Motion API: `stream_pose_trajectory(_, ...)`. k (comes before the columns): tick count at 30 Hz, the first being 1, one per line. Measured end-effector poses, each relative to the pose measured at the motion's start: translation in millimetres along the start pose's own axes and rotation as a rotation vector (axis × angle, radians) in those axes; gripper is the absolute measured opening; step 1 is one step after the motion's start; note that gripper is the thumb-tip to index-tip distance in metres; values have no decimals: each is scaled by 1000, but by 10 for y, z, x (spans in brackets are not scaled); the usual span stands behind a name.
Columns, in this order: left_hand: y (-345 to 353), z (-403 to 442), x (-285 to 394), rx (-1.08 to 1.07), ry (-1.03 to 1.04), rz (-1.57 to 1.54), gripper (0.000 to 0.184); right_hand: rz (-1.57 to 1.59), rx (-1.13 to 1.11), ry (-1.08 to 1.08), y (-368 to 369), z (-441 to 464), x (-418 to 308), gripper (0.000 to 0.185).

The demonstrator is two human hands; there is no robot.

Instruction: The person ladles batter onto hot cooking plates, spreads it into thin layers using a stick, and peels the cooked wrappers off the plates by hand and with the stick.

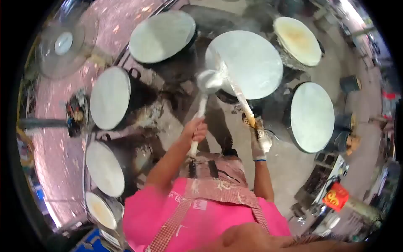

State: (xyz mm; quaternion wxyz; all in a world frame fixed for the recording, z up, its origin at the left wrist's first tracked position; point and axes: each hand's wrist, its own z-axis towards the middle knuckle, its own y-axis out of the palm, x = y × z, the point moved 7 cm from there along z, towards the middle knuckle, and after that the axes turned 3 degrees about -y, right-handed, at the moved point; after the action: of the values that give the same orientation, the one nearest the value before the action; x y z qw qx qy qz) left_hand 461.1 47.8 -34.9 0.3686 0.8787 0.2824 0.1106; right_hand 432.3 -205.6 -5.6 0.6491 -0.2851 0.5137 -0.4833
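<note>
My left hand (194, 129) is bare and wrapped round the pale handle of a ladle (210, 81), whose bowl is up near the left edge of a large round griddle. A thin white sheet (249, 63) covers that griddle. My right hand (261, 142), in a whitish work glove, grips the yellowish lower end of a long flat spatula (239, 94). The spatula's blade, coated with white, slants up and left over the griddle's left part, close beside the ladle bowl.
More round griddles with pale sheets stand around: upper left (163, 37), left (110, 98), lower left (105, 169), right (312, 117) and upper right (298, 41), browned in its middle. A fan (63, 43) is at far left. A red packet (336, 196) lies at lower right.
</note>
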Motion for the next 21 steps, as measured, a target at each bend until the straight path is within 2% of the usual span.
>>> stream_pose_trajectory(3,89,55,18,-240,-280,-356,15,49,140,-80,110,-2,-124,45)
stream_pose_trajectory(4,94,64,5,-337,-327,-413,16,167,-17,58,202,34,-83,43)
stream_pose_trajectory(5,237,-21,43,-443,-367,-457,18,142,-179,140,230,124,-128,42)
stream_pose_trajectory(7,235,-90,158,-438,-204,-362,29,355,-125,132,436,221,16,41)
stream_pose_trajectory(8,150,-103,134,-610,-230,-366,26,382,-98,232,489,277,123,42)
stream_pose_trajectory(9,124,-211,60,-1200,-345,-54,22,415,-82,340,572,378,177,42)
stream_pose_trajectory(10,-101,-297,87,-675,-51,-235,29,500,-106,402,516,565,25,42)
stream_pose_trajectory(11,-101,-560,101,-408,108,-96,34,577,-131,477,445,719,-115,43)
stream_pose_trajectory(12,-213,-639,104,-357,158,-53,38,538,-114,352,469,890,-252,42)
stream_pose_trajectory(13,-326,-720,109,-303,205,-9,44,685,-207,360,383,1081,-655,38)
stream_pose_trajectory(15,-801,-595,68,-649,78,-67,50,425,-330,212,933,1358,-778,35)
stream_pose_trajectory(17,-1255,-644,102,-249,-19,-175,51,393,-360,51,1458,1578,-1085,32)
stream_pose_trajectory(19,-1501,-831,227,-196,27,-197,49,297,-437,-54,1824,1755,-1596,31)
stream_pose_trajectory(21,-1740,-1025,362,-179,62,-212,48,255,-377,-237,1900,1872,-2230,31)
